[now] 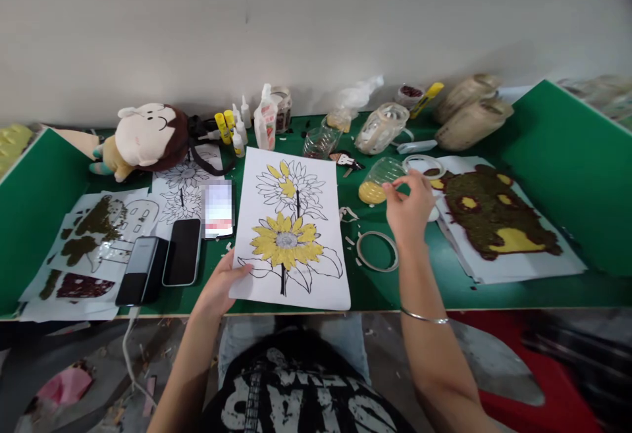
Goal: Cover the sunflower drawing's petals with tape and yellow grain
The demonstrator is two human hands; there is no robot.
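Observation:
My left hand [223, 283] grips the lower left edge of a white sheet of paper [326, 291], thumb on top. Two outlined sunflowers are on the sheet. Yellow covers the petals of the lower flower [287, 241] and a few petals of the upper one [290, 179]. To the right, my right hand [409, 206] has its thumb and fingertips pinched together at a clear plastic cup [388, 170] tilted on its side. Yellow grains [371, 192] lie in that cup. Whatever the pinched fingertips hold is too small to make out.
Tape rings [377, 251] and paper scraps lie near my right hand. Stacked pictures [503, 216] are at the right. Two phones [182, 252], a power bank [141, 270] and more drawings [99, 235] sit left. Glue bottles [265, 117], jars and a doll [148, 135] line the back. Green side panels [582, 176] enclose the table.

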